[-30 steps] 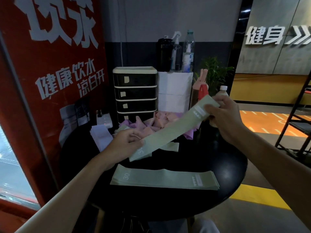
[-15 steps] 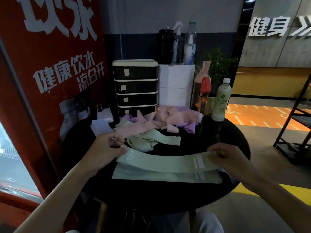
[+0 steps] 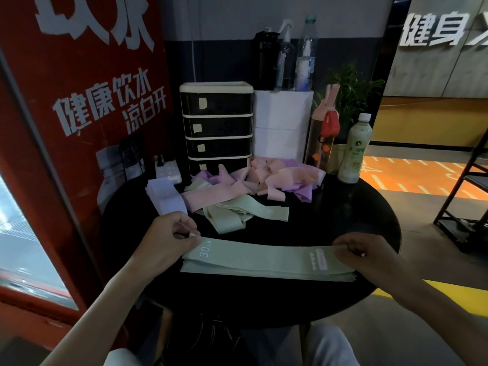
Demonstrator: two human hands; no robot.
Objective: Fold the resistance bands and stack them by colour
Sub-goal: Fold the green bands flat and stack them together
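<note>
Lowered since before, pale green band (image 3: 264, 253) lies flat atop green stack (image 3: 264, 273)

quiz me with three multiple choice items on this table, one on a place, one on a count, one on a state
1. Where is the green stack? A) near edge of the table B) on the floor C) on a shelf
2. How many drawers does the drawer unit show? A) two B) four C) six
3. How is the top band? A) crumpled B) hanging from one hand C) flat, pinched at both ends
Answers: 1 A, it lies between the left hand and right hand; 2 B, four fronts are stacked; 3 C, each hand grips one end.
</note>
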